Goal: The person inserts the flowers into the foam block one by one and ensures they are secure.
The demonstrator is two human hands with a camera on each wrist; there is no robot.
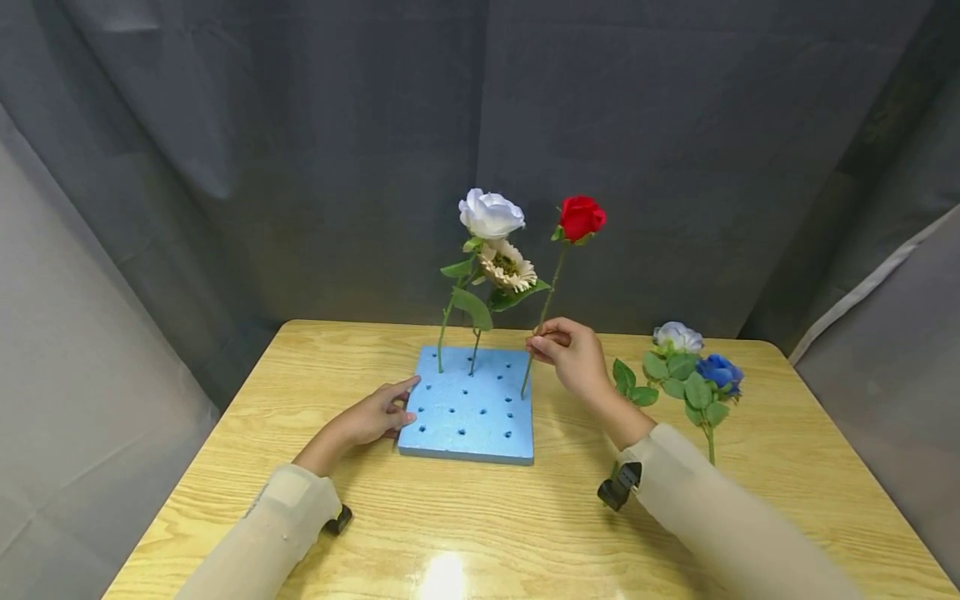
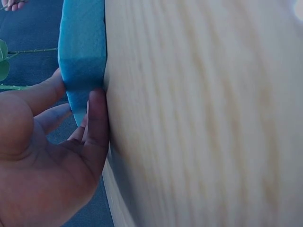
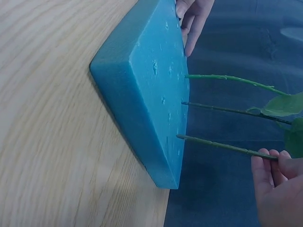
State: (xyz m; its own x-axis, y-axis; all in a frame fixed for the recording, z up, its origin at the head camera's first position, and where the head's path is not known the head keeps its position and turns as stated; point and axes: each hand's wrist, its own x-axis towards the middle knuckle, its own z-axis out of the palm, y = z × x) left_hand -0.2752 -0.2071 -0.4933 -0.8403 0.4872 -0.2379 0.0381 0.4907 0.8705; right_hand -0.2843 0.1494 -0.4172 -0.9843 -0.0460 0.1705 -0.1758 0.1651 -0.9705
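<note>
A blue foam block [image 1: 480, 421] with rows of holes lies on the table. My left hand [image 1: 377, 412] grips its left edge, thumb at the top edge and other fingers along the side. My right hand [image 1: 573, 354] pinches the stem of a red rose [image 1: 582, 218] between thumb and fingertips. The rose is nearly upright, leaning right; its stem's lower end [image 3: 182, 136] is right at the block's top face, near the right edge. A white flower [image 1: 491, 214] and a cream daisy-like flower [image 1: 508, 267] stand with stems in the block's back holes.
A pale lilac flower [image 1: 678, 337] and a blue flower [image 1: 720, 372] with green leaves lie on the table [image 1: 795, 467] at the right, partly behind my right forearm. Grey curtains [image 1: 360, 167] hang behind the table and at both sides.
</note>
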